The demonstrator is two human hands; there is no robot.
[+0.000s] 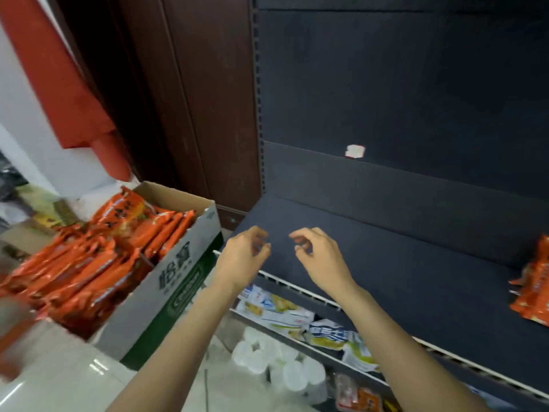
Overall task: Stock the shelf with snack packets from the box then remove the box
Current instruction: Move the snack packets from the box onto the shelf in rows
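- Dark shelving fills the right of the scene, its back panel bearing a small white sticker [355,151].
- Both hands hover over the bare near-left part of the shelf [386,257]: the left hand [243,257] and the right hand [320,257] have loosely curled fingers and hold nothing.
- To the left stands the cardboard box [178,281], packed with orange snack packets [98,263].
- A few stocked packets [531,289] lie at the shelf's right edge.
- Lower shelves hold pale packets [297,319] and white cups [276,361].
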